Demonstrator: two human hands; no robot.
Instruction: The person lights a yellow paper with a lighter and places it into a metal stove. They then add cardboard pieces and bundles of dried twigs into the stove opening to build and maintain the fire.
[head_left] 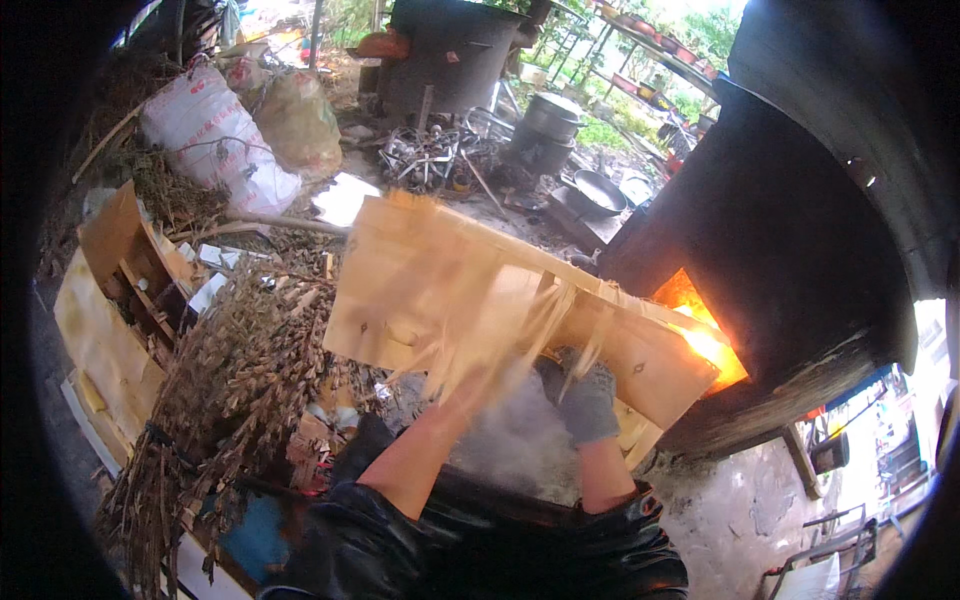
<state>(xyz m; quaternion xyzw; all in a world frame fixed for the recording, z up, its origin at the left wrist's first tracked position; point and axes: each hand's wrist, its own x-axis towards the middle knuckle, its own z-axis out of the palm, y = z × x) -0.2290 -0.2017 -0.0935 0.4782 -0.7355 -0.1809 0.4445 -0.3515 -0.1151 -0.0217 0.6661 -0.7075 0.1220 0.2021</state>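
A splintered sheet of light plywood (430, 270) spans the middle of the view, torn into long jagged strips along its centre. Its right end (650, 360) lies right by the glowing fire opening (700, 335) of a large dark drum stove (770, 230). My right hand (588, 400), in a grey glove, grips the lower edge of the sheet near the torn part. My left hand (475, 380) is at the splintered middle, smeared by motion; its fingers cannot be made out.
At left lie dry brush (250, 370), a broken wooden box (120, 310) and a white sack (220, 140). Pots (545, 130), a wok (598, 192) and another dark drum (450, 60) stand beyond. A metal frame (825, 550) is at lower right.
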